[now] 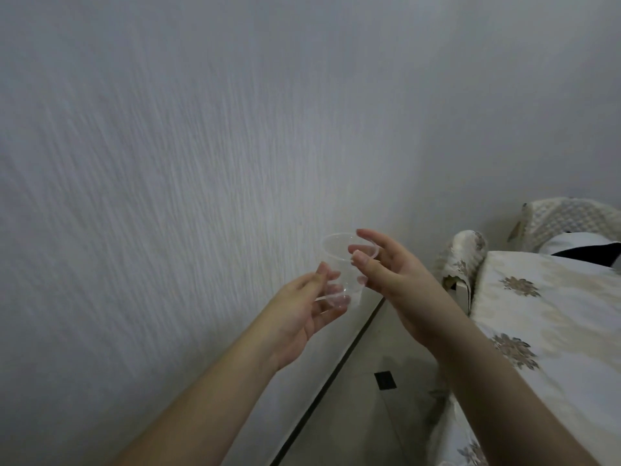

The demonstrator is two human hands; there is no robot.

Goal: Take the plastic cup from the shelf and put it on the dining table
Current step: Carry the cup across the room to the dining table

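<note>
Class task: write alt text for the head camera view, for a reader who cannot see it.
Two bare hands hold a clear plastic cup in the air before a pale textured wall: the left hand at its base, the right hand pinching its rim. At right is a table under a floral cloth.

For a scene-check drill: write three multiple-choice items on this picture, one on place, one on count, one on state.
1. Where is the cloth-covered table?
A. To the right of the hands
B. To their left
C. Behind the wall

2. How many hands touch the plastic cup?
A. None
B. One
C. Two

3. What state is the cup in?
A. Standing on the table
B. Held in the air
C. Lying on the floor

Answers: 1 A, the floral cloth fills the right edge. 2 C, the left hand pinches its base and the right hand its rim. 3 B, it hangs before the wall, resting on nothing.
</note>
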